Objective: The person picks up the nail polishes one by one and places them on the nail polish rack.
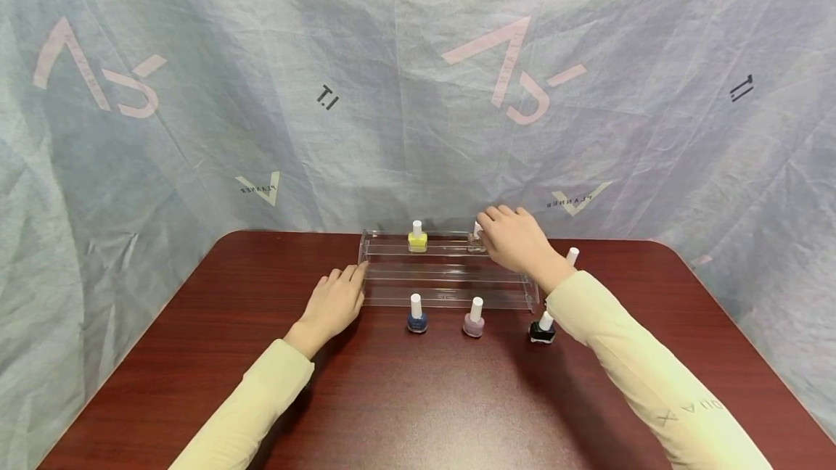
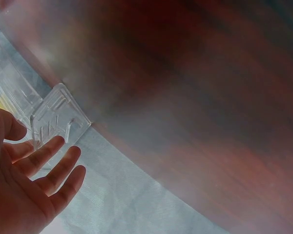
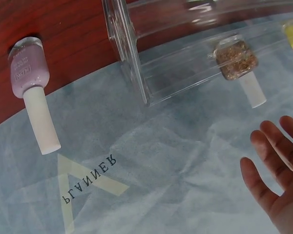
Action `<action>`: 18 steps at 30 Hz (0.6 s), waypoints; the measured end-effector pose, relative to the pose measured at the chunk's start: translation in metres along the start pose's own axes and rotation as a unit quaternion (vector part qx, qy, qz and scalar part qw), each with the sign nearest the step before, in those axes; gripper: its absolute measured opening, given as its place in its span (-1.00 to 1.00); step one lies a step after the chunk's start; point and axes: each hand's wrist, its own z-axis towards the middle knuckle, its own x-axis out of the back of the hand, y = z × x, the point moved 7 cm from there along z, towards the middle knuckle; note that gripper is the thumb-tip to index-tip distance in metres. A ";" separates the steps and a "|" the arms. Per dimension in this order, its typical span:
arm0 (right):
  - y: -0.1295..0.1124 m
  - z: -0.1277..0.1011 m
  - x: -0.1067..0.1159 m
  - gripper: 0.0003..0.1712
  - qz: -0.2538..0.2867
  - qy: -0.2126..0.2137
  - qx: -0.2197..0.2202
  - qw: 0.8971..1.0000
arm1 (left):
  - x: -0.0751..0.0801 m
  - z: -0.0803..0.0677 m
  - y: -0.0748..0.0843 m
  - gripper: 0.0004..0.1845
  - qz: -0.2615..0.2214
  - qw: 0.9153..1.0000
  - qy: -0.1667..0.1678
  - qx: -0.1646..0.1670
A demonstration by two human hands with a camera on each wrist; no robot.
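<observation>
Second bottle on the top tier, and the placing looked all but done!
The square brown-glitter bottle with a white cap [image 3: 237, 59] stood on the clear plastic stepped rack [image 1: 451, 299], right of the square bright-yellow bottle [image 1: 417, 241]; the right hand [image 1: 516, 239] hung by it, fingers loose and seemingly apart from the cap, though the head view hid the gap. Well away, the left hand [image 1: 332, 304], fingers spread, touched the rack's left end. Next seemed to call for a reach to the round dark-blue bottle [image 1: 416, 322] in front, rack held steady.
</observation>
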 end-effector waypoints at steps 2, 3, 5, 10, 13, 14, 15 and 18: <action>-0.003 -0.004 0.001 -0.85 0.001 0.003 0.005 1.000 | 0.000 0.000 0.000 -0.47 0.000 1.000 0.001 0.000; -0.005 -0.006 0.002 -0.84 0.001 0.006 0.008 1.000 | 0.000 0.000 0.000 -0.47 0.000 1.000 0.001 0.000; -0.008 -0.009 0.003 -0.85 -0.001 0.018 0.016 1.000 | 0.000 -0.001 0.000 -0.47 0.000 1.000 0.002 0.000; -0.017 -0.017 0.006 -0.87 -0.005 0.059 0.035 0.998 | 0.001 -0.001 0.001 -0.47 0.000 1.000 0.005 -0.001; -0.021 -0.022 0.005 -0.85 -0.008 0.061 0.039 0.997 | 0.001 0.000 0.001 -0.47 0.001 1.000 0.004 -0.001; -0.023 -0.023 0.005 -0.83 -0.008 0.058 0.040 0.997 | 0.000 0.000 0.001 -0.47 0.001 1.000 0.003 -0.001; -0.024 -0.024 0.005 -0.81 -0.008 0.055 0.040 0.998 | 0.000 0.000 0.000 -0.47 0.001 1.000 0.003 -0.001; -0.028 -0.028 0.005 -0.77 -0.003 0.050 0.041 0.998 | 0.000 0.000 0.000 -0.47 0.001 1.000 0.002 0.000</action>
